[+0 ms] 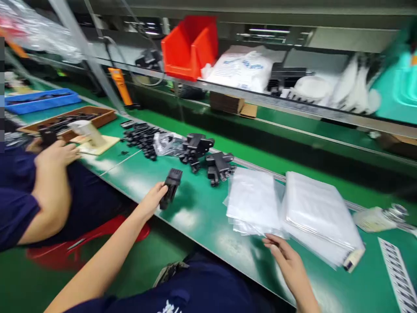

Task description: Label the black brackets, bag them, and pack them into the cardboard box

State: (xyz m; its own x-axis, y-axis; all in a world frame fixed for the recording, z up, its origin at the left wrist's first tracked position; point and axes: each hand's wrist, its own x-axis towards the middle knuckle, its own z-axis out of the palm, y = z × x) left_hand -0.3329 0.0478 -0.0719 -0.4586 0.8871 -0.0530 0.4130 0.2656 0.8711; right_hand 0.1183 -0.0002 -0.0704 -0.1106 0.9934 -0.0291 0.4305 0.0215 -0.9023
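Note:
My left hand (pixel 153 199) is closed around a black plastic part (pixel 170 188) and holds it just above the green table (pixel 202 208). My right hand (pixel 286 256) rests near the front edge with fingers stretched out, its fingertips touching the near edge of a stack of clear plastic bags (pixel 252 200). A second, thicker stack of bags (pixel 317 215) lies to the right of it. More black plastic parts (pixel 208 158) lie in a loose pile beyond my left hand.
A co-worker's arm and hand (pixel 54 169) are at the left beside a wooden jig (pixel 93 139) and a brown tray (pixel 70 119). A blue tray (pixel 39 100) sits farther left. The shelf above carries a red bin (pixel 190 45) and white bags (pixel 243 67). Label strips (pixel 395 271) lie at the right.

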